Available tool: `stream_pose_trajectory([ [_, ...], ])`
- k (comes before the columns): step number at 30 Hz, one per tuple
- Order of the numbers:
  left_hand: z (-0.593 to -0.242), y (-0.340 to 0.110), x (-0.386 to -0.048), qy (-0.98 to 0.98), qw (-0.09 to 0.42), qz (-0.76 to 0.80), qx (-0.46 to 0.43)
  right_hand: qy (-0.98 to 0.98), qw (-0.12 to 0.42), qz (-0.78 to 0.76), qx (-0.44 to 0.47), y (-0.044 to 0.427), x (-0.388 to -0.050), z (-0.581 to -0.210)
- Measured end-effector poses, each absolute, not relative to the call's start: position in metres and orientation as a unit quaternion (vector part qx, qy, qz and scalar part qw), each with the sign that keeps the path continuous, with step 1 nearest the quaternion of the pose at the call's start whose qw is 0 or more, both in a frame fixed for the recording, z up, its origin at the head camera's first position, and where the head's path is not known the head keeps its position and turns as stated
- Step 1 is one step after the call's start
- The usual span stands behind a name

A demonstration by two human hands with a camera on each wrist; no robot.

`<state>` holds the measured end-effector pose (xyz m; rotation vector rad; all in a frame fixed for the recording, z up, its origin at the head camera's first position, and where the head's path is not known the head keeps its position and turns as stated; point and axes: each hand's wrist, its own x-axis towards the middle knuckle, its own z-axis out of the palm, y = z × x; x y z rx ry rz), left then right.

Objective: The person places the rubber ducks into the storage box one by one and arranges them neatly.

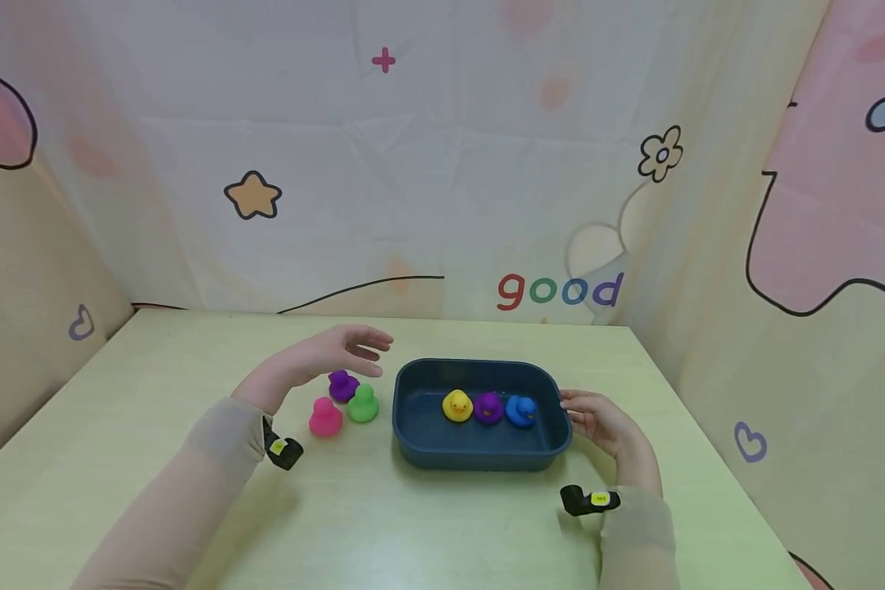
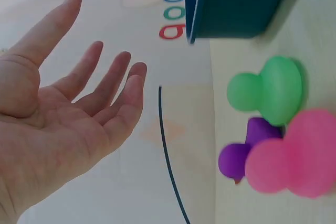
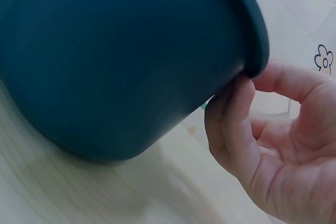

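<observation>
My left hand (image 1: 324, 354) hovers above the table, left of a dark blue rectangular basin (image 1: 479, 460), its fingers spread loosely with nothing in them. Beneath and beside it sit a purple rubber duck (image 1: 342, 386), a green rubber duck (image 1: 363, 405) and a pink rubber duck (image 1: 326, 418). Inside the basin a yellow duck (image 1: 457, 406), a second purple duck (image 1: 488, 408) and a blue duck (image 1: 521, 411) stand in a row. At the basin's right end my right hand (image 1: 601, 419) pinches the rim, thumb and curled fingers meeting at the edge in the right wrist view.
The pale wooden table (image 1: 354, 524) ends at a printed cloth backdrop (image 1: 428, 180), with more cloth on both sides. Each wrist wears a black camera, one on the left (image 1: 283, 451) and one on the right (image 1: 588, 500).
</observation>
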<state>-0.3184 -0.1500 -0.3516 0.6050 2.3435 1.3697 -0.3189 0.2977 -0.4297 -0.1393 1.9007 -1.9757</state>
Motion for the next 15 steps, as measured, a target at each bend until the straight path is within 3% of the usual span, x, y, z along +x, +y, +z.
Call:
stream_pose_trajectory([
  [15,-0.384,-0.199,-0.333,0.815,0.131,0.545,0.147,0.675,0.196,-0.709,-0.055,0.297,-0.318,-0.430],
])
